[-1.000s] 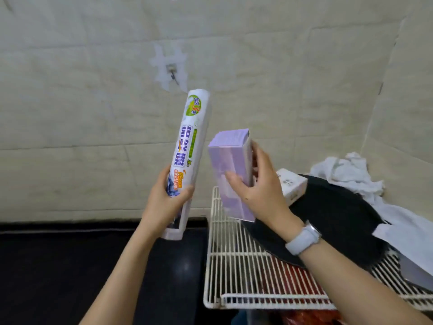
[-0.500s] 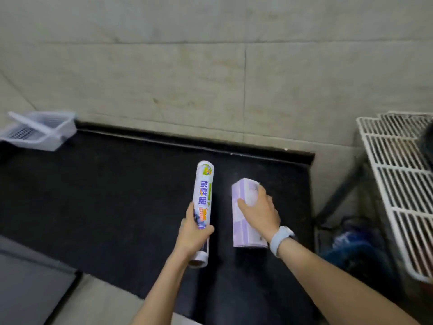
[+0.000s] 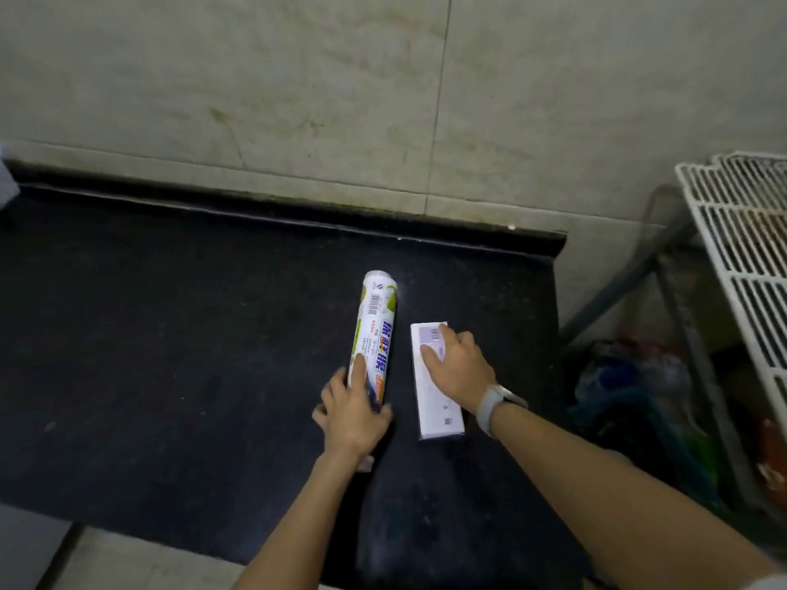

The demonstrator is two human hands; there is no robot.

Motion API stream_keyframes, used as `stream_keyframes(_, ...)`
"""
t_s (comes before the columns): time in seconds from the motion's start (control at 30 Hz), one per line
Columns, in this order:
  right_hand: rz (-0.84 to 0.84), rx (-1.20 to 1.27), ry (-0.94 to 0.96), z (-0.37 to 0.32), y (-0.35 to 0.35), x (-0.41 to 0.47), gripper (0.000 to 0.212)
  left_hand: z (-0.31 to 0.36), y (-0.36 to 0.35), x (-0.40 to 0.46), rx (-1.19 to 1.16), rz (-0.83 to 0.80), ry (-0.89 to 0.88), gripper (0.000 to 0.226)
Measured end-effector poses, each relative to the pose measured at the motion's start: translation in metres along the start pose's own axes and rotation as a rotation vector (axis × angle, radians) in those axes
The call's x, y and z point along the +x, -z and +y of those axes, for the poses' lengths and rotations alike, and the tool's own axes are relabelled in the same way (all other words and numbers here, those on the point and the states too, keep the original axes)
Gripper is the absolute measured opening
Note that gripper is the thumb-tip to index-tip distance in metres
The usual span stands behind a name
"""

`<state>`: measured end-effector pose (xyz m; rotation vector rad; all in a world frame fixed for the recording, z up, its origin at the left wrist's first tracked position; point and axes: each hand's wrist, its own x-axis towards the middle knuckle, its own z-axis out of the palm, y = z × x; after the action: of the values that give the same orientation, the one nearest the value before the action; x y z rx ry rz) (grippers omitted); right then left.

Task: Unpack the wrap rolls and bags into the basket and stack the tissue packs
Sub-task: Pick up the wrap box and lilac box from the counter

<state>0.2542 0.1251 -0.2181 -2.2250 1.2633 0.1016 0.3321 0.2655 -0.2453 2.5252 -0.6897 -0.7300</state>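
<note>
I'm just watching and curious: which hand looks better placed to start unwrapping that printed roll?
Probably the left hand: it is already wrapped around the near end of the wrap roll on the black counter. The right hand lies flat on the purple box beside it.

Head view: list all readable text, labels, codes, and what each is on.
Wrap roll: large blue Chinese characters down the side, reading about "保鲜膜"; barcode near the far end, digits too small; other small print blurred.
Purple box: barcode at the far end, small square code near the near end, neither readable.
Nothing else legible.
</note>
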Motion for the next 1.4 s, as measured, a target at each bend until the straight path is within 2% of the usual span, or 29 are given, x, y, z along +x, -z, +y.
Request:
stream_keyframes(0.1,0.039,0.035,0.063,0.003,0.043,0.01,0.042,0.03,0.019,0.008,0.029,0.079,-0.055,0.069)
stream_keyframes(0.17,0.112,0.089,0.118,0.002,0.084,0.014,0.033,0.066,0.037,0.014,-0.048,0.166,-0.13,0.054)
stream_keyframes(0.23,0.207,0.141,0.169,0.004,0.131,0.016,0.027,0.112,0.052,0.019,-0.129,0.23,-0.241,0.043)
stream_keyframes(0.33,0.359,0.191,0.197,0.016,0.204,0.012,0.027,0.19,0.063,0.021,-0.19,0.276,-0.437,0.04)
stream_keyframes(0.5,0.709,0.154,0.201,0.08,0.31,-0.015,0.026,0.312,0.045,0.001,-0.188,0.206,-0.813,0.041)
stream_keyframes(0.57,0.849,0.027,0.143,0.121,0.337,-0.026,0.028,0.35,0.024,-0.012,-0.161,0.139,-0.921,0.043)
stream_keyframes(0.63,0.922,-0.204,-0.004,0.163,0.355,-0.031,0.031,0.38,-0.001,-0.026,-0.121,0.076,-0.984,0.045)
stream_keyframes(0.67,0.891,-0.302,-0.111,0.183,0.361,-0.029,0.033,0.392,-0.013,-0.031,-0.083,0.047,-0.998,0.046)
stream_keyframes(0.73,0.716,-0.36,-0.301,0.213,0.367,-0.022,0.042,0.409,-0.036,-0.04,0.024,-0.016,-0.996,0.05)
stream_keyframes(0.83,0.502,-0.257,-0.374,0.236,0.366,-0.002,0.055,0.42,-0.061,-0.047,0.193,-0.108,-0.948,0.057)
stream_keyframes(0.9,0.48,-0.28,-0.345,0.24,0.364,0.008,0.057,0.42,-0.071,-0.049,0.266,-0.124,-0.924,0.058)
stream_keyframes(1.0,0.448,-0.305,-0.298,0.244,0.373,0.006,0.051,0.416,-0.076,-0.05,0.253,-0.074,-0.927,0.056)
stream_keyframes(1.13,0.377,-0.274,-0.012,0.266,0.391,-0.023,0.023,0.414,-0.076,-0.052,0.221,-0.025,-0.944,0.055)
stream_keyframes(1.2,0.46,-0.31,0.09,0.279,0.393,-0.036,0.018,0.414,-0.077,-0.052,0.212,-0.012,-0.948,0.054)
stream_keyframes(1.27,0.545,-0.261,0.036,0.289,0.389,-0.043,0.039,0.413,-0.078,-0.052,0.207,-0.006,-0.949,0.054)
stream_keyframes(1.33,0.52,-0.207,-0.152,0.294,0.384,-0.043,0.069,0.413,-0.078,-0.052,0.211,0.002,-0.946,0.053)
stream_keyframes(1.4,0.465,-0.242,-0.257,0.291,0.381,-0.039,0.076,0.413,-0.077,-0.053,0.227,0.015,-0.944,0.053)
